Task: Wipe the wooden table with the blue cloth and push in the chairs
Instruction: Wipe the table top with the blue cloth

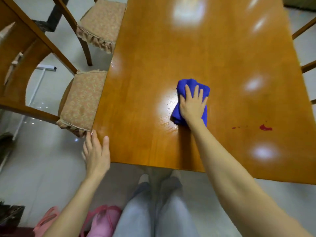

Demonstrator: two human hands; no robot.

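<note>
The blue cloth (191, 98) is bunched up on the wooden table (196, 53), a bit toward the near end and close to the middle of its width. The right hand (192, 106) lies flat on top of the cloth with its fingers spread out, pressing it down on the wood. It is not curled around the cloth. Blue cloth sticks out past the fingertips and on both sides of the hand.

Just left of the cloth the table looks wet and shiny (168, 106), with tiny drops on it. To the right of the cloth, well apart from it, there is a red spot (265, 127) on the wood, with a few little red dots (234, 127) beside it.

The left hand (96, 152) is open, with fingers straight. It rests at the near left corner of the table, thumb on the top edge.

Two chairs stand along the left side of the table. The near chair (82, 100) has a flowery seat pad whose edge touches the table side. The far chair (102, 23) has the same kind of pad and sits close to the table too. Parts of another chair (306, 48) show at the right edge.

Below, the person's legs in light jeans (153, 211) stand at the table end. Something pink (104, 221) lies on the pale floor (42, 168).
</note>
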